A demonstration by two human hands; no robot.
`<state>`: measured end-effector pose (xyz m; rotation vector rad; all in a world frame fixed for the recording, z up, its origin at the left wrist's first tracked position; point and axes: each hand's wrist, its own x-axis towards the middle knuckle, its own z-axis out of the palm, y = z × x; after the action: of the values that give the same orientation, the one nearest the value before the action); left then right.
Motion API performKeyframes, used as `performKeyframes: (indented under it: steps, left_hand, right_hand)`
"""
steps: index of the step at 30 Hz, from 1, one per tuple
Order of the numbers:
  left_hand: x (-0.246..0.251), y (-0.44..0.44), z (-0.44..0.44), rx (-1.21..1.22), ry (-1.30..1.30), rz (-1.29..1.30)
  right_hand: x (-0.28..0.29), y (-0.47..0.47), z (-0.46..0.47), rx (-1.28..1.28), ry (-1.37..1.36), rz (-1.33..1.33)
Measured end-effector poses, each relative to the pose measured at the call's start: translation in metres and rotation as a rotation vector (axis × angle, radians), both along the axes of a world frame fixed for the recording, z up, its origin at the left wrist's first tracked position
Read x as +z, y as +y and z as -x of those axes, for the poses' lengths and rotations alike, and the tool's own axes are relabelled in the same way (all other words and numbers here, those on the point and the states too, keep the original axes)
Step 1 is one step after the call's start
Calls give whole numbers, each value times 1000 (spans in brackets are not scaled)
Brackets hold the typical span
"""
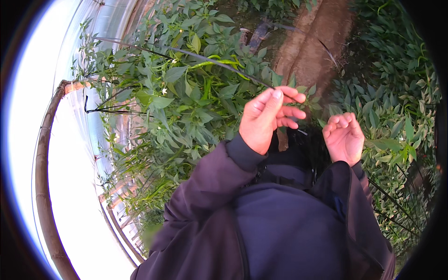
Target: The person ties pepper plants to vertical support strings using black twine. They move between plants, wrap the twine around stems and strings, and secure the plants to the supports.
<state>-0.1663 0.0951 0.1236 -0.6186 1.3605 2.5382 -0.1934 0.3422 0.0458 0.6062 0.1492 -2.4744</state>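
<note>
My left hand [260, 117] pinches a thin dark strip [224, 65] between thumb and index finger, its other fingers loosely spread. From there the strip runs up and left over the pepper plants [182, 91]. Long green chili peppers [210, 64] hang among the leaves just behind it. To the right, my right hand [344, 140] is raised with the palm showing and fingers loosely bent; I see nothing in it. A blurred dark strip [327, 51] arcs above the soil path; whether it joins the held one I cannot tell.
A bare soil path [315, 45] runs ahead between plant rows. More pepper plants [395, 136] grow close on my right. At left stand a curved bamboo pole [43, 168] and bright plastic sheeting [108, 21]. Dark ties [115, 112] stretch from the left plants.
</note>
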Motion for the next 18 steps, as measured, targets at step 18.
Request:
performKeyframes:
  steps: [18]
  left_hand:
    - [-73, 21, -58, -92, 8, 393]
  right_hand:
    - [45, -117, 34, 609, 1030, -850]
